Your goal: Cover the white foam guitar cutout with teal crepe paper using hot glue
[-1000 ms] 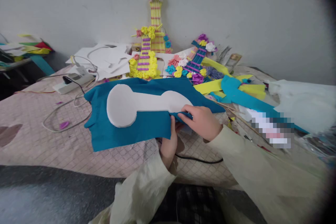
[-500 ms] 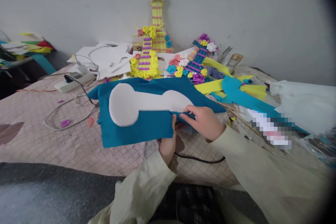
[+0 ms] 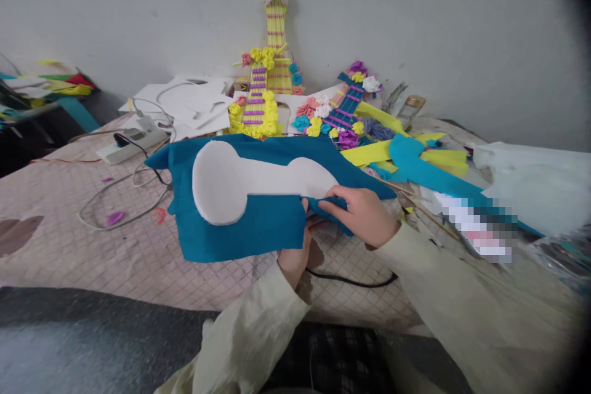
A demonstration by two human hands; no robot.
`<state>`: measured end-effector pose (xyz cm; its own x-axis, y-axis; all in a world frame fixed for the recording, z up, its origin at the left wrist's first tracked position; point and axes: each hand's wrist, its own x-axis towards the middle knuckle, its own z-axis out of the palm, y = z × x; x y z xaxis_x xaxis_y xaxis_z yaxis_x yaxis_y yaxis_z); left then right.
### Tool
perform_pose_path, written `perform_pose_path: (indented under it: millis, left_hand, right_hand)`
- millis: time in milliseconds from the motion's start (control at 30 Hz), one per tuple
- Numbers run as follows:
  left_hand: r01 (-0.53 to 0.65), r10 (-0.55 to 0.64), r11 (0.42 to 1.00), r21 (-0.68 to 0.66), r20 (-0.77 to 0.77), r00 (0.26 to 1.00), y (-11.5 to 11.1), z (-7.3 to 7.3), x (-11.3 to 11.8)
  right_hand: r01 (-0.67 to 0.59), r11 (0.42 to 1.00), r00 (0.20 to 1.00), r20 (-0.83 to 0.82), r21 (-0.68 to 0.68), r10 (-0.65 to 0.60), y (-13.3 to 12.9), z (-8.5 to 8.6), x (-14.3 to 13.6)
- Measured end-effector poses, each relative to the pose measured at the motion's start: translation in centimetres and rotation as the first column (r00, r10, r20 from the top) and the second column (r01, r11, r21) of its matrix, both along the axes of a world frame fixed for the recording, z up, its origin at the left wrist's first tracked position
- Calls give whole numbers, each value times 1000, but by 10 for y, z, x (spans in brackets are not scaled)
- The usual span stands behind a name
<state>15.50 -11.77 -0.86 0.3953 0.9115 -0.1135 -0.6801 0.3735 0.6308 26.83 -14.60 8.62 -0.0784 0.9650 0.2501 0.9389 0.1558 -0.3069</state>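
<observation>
A white foam cutout (image 3: 219, 181), wide and rounded at its left end and narrower along the middle, lies on a sheet of teal fabric (image 3: 272, 231). My right hand (image 3: 367, 212) pinches a folded flap of the fabric against the cutout's right end, thumb and fingers closed. From below, my left hand (image 3: 294, 258) reaches under the fabric beside a slit in its front edge. Its thumb tip shows at the slit, against the fabric; the other fingers are mostly hidden underneath.
Behind stand decorated guitar shapes, one yellow (image 3: 256, 95) and one teal (image 3: 346, 104), with paper flowers. A white power strip (image 3: 132, 144) and cables lie left. On the right are a blue cutout (image 3: 443, 175), yellow strips (image 3: 369, 152), thin sticks (image 3: 429, 214) and a clear plastic bag (image 3: 563, 258).
The cutout's left end has tipped slightly upward, and the fabric has shifted a little. My left thumb now shows higher at the slit, while my right hand keeps its pinch on the flap.
</observation>
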Motion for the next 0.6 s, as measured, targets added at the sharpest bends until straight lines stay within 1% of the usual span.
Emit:
perform_pose_path:
  millis: [133, 233, 333, 433, 600]
  left_hand:
    - [25, -31, 995, 94, 70, 997, -6, 8, -3]
    - [20, -32, 992, 123, 95, 995, -6, 8, -3]
    - [8, -16, 995, 98, 79, 997, -4, 5, -2]
    - [17, -26, 995, 100, 82, 996, -4, 6, -2]
    - [5, -5, 1000, -24, 26, 1000, -4, 10, -3]
  right_hand:
    - [41, 999, 999, -30, 14, -41, -1, 1, 0]
    - [45, 999, 997, -58, 22, -44, -2, 0, -1]
    - [28, 999, 997, -71, 21, -27, -3, -1, -2]
    - [-1, 1000, 998, -56, 6, 1, -3, -2, -2]
    - [-27, 1000, 998, -55, -9, 26, -3, -1, -1]
